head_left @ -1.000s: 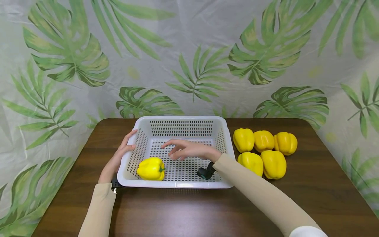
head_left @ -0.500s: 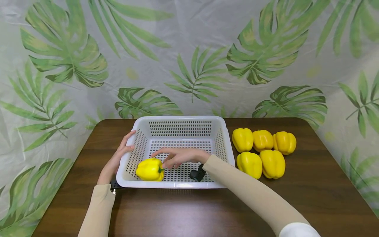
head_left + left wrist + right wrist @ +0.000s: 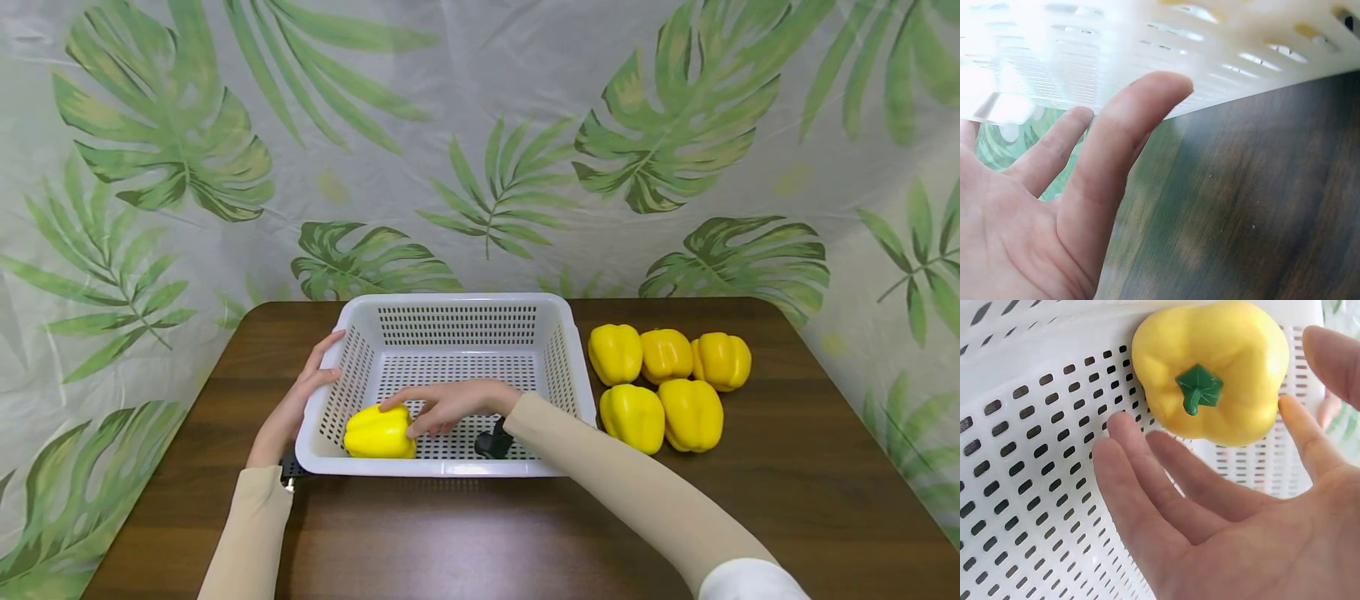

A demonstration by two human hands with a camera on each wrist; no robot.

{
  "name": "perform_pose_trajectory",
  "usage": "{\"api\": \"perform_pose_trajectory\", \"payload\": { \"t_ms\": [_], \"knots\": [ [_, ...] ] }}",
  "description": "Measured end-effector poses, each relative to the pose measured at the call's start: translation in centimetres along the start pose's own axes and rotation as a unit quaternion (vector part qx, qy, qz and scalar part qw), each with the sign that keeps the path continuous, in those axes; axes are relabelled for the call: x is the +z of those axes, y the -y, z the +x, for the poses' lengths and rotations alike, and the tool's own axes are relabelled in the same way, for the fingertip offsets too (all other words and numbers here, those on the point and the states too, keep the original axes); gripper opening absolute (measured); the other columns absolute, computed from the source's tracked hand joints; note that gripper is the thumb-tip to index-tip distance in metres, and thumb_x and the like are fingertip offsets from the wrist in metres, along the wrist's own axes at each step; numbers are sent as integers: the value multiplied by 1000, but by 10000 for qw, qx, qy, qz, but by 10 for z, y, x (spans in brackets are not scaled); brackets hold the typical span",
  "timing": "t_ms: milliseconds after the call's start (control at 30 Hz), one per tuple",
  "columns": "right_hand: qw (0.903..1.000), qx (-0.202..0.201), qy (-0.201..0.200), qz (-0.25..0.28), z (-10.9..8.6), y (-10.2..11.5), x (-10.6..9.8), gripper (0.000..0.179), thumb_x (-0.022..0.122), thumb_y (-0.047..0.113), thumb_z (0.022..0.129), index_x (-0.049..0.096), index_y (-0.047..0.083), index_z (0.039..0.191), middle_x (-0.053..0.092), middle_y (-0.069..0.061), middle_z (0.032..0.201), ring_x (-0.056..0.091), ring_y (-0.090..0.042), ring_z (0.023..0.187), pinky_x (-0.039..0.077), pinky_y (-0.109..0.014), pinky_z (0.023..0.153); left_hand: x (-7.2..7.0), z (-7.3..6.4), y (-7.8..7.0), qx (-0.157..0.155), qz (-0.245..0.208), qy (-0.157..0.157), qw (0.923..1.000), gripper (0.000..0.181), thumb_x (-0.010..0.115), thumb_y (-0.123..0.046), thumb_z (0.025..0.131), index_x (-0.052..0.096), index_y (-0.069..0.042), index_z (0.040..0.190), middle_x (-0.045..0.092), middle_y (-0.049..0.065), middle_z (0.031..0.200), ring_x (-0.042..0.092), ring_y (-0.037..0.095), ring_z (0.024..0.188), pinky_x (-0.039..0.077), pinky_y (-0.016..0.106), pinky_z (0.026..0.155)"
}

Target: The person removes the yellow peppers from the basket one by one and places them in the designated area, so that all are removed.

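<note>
A yellow bell pepper with a green stem lies in the near left corner of the white perforated basket. My right hand reaches into the basket with fingers spread loosely; one fingertip is at the pepper's side in the right wrist view, where the stem end of the pepper faces the palm. In the head view this hand hides the stem. My left hand rests against the basket's left outer side, with the fingertips near the rim. The left thumb extends along the slotted wall in the left wrist view.
Several yellow bell peppers stand grouped on the brown wooden table, right of the basket. The black wrist camera hangs below my right wrist, inside the basket. A leaf-patterned cloth covers the wall behind.
My right hand has moved left and down within the basket to the pepper, its fingers coming over the stem end. The left hand stays at the basket's side.
</note>
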State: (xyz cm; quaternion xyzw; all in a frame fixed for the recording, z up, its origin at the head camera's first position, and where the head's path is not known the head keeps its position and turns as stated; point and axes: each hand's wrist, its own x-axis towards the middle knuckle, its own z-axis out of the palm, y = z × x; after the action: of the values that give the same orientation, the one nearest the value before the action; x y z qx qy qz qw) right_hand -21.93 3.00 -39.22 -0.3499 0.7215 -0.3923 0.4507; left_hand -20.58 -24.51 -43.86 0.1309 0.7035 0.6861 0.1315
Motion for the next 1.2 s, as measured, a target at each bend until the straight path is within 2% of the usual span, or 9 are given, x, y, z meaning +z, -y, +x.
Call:
{"api": "perform_pose_trajectory", "payload": {
  "t_ms": [100,267,367,500,633,833,933,1067,1200],
  "knots": [
    [10000,19,75,-42,2,0,1,56,56,19,94,37,24,147,42,-3,131,49,-25,75,46,-33,68,1,0,-1,-16,-17,13,10000,60,34,-20,99,10,-34,151,0,12,156,23,50,130,34,67,92],
    [9999,-117,90,5,5,1,1,54,56,14,94,40,20,146,41,-2,130,40,-20,64,40,-31,63,0,0,0,-1,-18,14,10000,59,35,-20,99,11,-35,151,1,11,156,23,50,130,34,67,92],
    [9998,-182,24,31,6,0,2,53,55,12,94,42,20,144,40,-1,134,48,-18,78,42,-32,66,0,0,0,11,-39,7,10000,59,35,-20,99,12,-35,151,1,12,156,22,50,130,34,67,92],
    [9997,-212,-143,30,7,1,3,51,56,11,92,47,22,140,42,-1,134,50,-21,97,45,-34,71,0,0,0,-15,-52,-9,10000,60,35,-19,98,12,-35,151,1,12,156,22,50,130,33,67,93],
    [9992,-238,-307,64,9,2,4,47,58,10,90,52,22,136,47,-1,127,50,-22,97,46,-34,70,0,0,0,-44,5,-36,10000,61,36,-20,98,11,-36,151,1,12,156,23,50,130,34,66,92],
    [9966,-50,-812,156,9,2,2,40,61,13,89,59,21,129,48,-3,135,47,-24,111,50,-43,79,1,0,0,-40,-102,26,9999,59,34,-20,99,11,-35,151,1,11,156,22,48,131,36,61,93],
    [9942,-33,-1062,190,8,1,-1,36,62,13,89,60,19,125,49,-2,134,48,-26,110,48,-45,79,1,0,-1,-48,-192,67,9998,58,33,-19,100,11,-35,151,1,12,156,22,48,130,37,58,91],
    [9909,-77,-1322,248,6,-2,-6,31,63,12,90,62,18,120,51,-1,131,49,-25,108,47,-41,77,1,-1,-1,-86,-297,100,9995,57,33,-19,100,11,-35,151,2,12,155,23,48,128,41,56,87],
    [9881,-93,-1485,379,3,-6,-11,27,60,11,92,61,17,118,51,-4,130,51,-22,106,48,-41,82,1,-1,-2,-86,-355,122,9993,57,33,-19,101,11,-34,151,2,13,155,25,48,126,43,54,85]
  ]
}}
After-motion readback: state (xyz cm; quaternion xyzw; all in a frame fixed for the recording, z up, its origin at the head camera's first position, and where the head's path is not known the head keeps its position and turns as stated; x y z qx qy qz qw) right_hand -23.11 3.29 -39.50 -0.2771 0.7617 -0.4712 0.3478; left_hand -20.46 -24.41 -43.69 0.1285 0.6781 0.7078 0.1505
